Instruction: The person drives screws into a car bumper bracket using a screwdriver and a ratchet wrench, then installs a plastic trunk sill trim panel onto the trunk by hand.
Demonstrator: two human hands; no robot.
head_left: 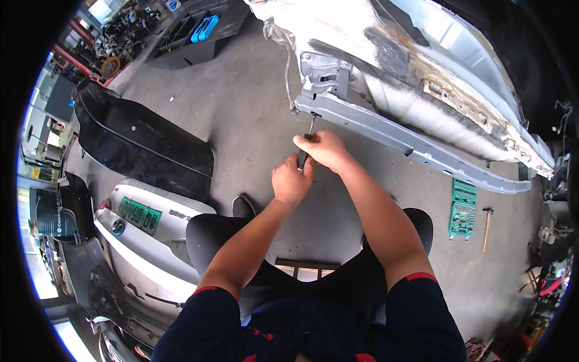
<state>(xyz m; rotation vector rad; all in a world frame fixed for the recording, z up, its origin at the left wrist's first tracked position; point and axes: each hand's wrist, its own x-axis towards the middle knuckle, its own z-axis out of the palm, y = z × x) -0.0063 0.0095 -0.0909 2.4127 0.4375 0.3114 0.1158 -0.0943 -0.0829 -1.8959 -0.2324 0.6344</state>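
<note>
Your left hand (292, 180) and right hand (329, 149) have fingers clamped around a screwdriver (303, 158), its tip at one end of the gray bar (386, 134). The white panel (151, 244) lies on the floor (241, 96); the bar is still on the car (386, 99).

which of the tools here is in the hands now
The black-handled tool, gripped by the left hand and right hand, its metal shaft pointing at the grey beam; the hammer and green tool case lie on the floor.
</note>
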